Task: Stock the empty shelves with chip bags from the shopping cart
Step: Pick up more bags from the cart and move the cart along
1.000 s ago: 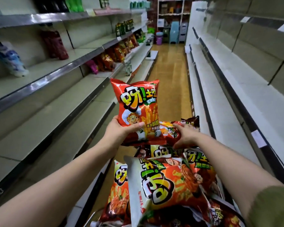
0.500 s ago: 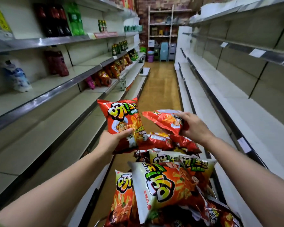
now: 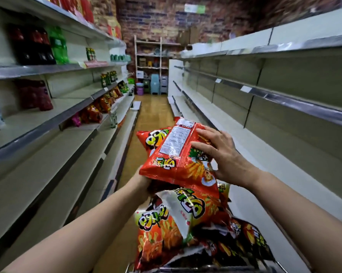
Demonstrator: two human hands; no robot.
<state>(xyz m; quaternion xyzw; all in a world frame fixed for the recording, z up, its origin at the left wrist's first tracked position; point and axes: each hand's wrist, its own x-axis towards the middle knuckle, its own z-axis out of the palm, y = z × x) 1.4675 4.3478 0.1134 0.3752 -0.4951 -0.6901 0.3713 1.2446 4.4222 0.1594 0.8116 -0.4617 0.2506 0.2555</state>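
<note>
Right below the hands, the cart [image 3: 205,269] shows only its metal rim. A pile of chip bags [image 3: 166,233] fills it. Just above the pile, the left hand [image 3: 143,182] is under two red bags and holds them up. Its fingers are hidden by the bags, so I cannot tell if they are curled. The top bag [image 3: 176,154] lies with its back side up. The second bag [image 3: 152,137] peeks out from under it on the far side. The right hand [image 3: 225,156] lies on the top bag with its fingers spread out, pressing on it, not wrapped round it. The left shelves [image 3: 48,154] run along beside the left hand, and the right shelves [image 3: 284,150] run along beside the right hand. Far past the hands, more chip bags [image 3: 99,107] sit on a left shelf. Bottles [image 3: 34,46] stand higher up, and a brick wall [image 3: 166,16] is at the end.
</note>
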